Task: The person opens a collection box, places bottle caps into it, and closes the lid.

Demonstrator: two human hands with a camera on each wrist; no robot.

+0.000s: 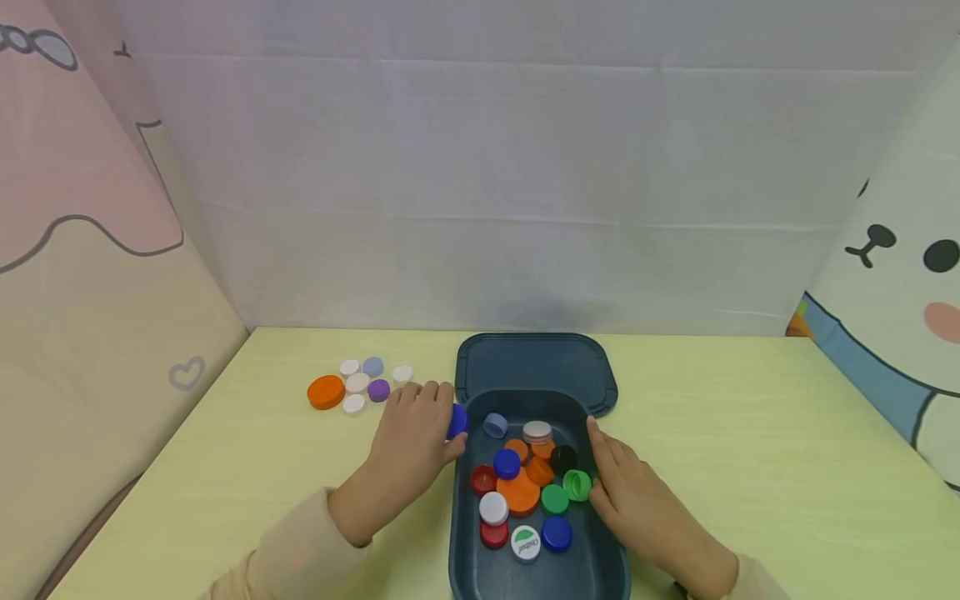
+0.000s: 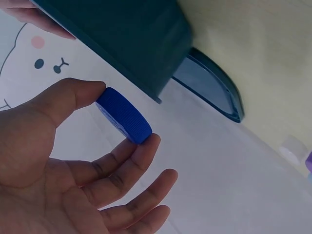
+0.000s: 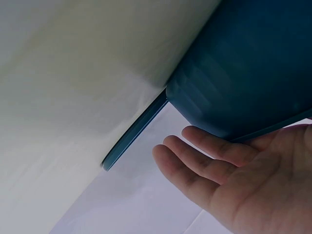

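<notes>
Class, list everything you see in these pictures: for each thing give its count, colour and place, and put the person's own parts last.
Bin: one, dark teal, on the table near the person.
Lid: one, dark teal, flat behind the bin.
Caps in the bin: about fifteen; orange, blue, red, green, white, black, grey.
Loose caps: seven, left of the lid; one large orange, four white, one pale blue, one purple.
Blue cap: one, pinched at the bin's left rim.
Table: one, pale yellow-green.
Backdrop: white sheet behind, cartoon-printed cloth at both sides.
Left hand: pinches the blue cap between thumb and fingers.
Right hand: fingers straight, resting against the bin's right wall.
</notes>
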